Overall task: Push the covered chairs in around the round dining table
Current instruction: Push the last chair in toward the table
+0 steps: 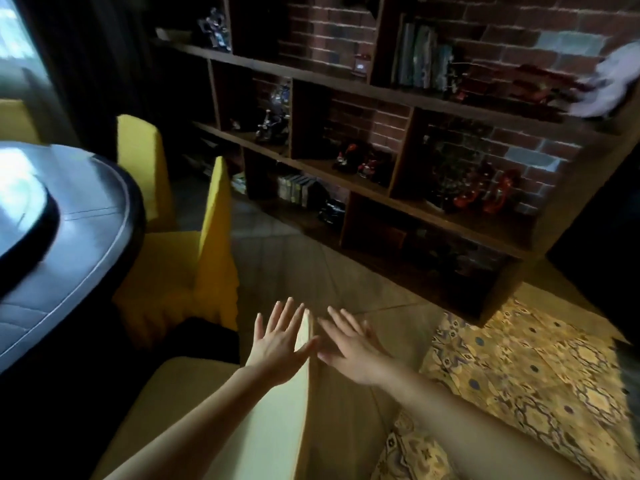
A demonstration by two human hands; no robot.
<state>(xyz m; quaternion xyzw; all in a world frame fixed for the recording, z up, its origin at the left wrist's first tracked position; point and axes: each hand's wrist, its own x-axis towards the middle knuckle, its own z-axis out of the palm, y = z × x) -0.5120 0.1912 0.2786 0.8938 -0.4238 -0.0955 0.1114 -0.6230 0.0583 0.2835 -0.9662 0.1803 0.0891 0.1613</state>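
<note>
The dark round dining table [83,216] fills the left side of the head view. A chair in a yellow cover [263,427] stands right below me, its seat toward the table and its backrest top edge running up between my hands. My left hand [277,344] is over the seat side of that edge with fingers spread straight. My right hand [353,348] is just right of the edge, fingers straight too. Whether either palm touches the backrest I cannot tell. A second yellow-covered chair [207,244] sits beyond, close to the table rim, and a third [142,157] stands farther back.
A tall dark wooden shelf unit [381,188] with figurines and books stands against a brick wall on the right. A patterned yellow rug [526,375] lies on the tiled floor at right. A strip of bare floor [277,258] runs between chairs and shelf.
</note>
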